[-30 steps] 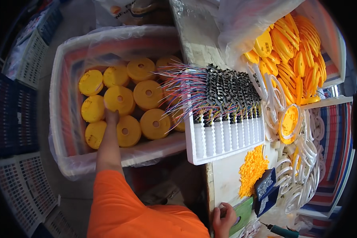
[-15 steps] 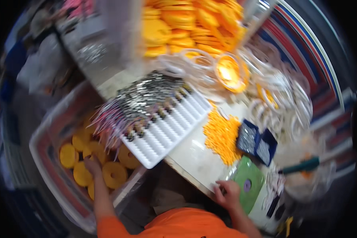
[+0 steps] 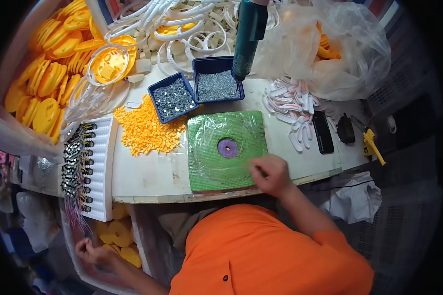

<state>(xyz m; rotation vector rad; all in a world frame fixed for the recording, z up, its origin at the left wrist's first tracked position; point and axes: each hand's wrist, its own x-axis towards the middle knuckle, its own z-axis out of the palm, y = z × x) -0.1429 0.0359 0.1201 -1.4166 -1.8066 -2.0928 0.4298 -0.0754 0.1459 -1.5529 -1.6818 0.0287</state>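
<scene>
My left hand [image 3: 94,253] is over the near side of the plastic-lined bin [image 3: 74,250], beside round yellow plastic parts [image 3: 119,233]. Its fingers are curled together, and I cannot make out anything between them. Thin coloured wires [image 3: 76,211] hang just above the fingertips, from small parts on a white ribbed tray [image 3: 99,169]. At the near right corner of a green, film-wrapped pad [image 3: 204,172] is my right hand [image 3: 271,174], fingers bent inward and slightly blurred; what they hold, if anything, is hidden. A purple ring [image 3: 227,148] sits mid-pad.
Small yellow pieces [image 3: 150,129] lie heaped left of two blue boxes of screws [image 3: 172,101]. A teal electric screwdriver [image 3: 246,42] hangs above them. White curved parts [image 3: 290,105], a black phone [image 3: 323,132] and a yellow-handled tool [image 3: 373,146] lie right.
My view has swung toward the table, bringing the green pad to the middle. My left hand has come up off the yellow parts in the bin. My right hand remains by the pad.
</scene>
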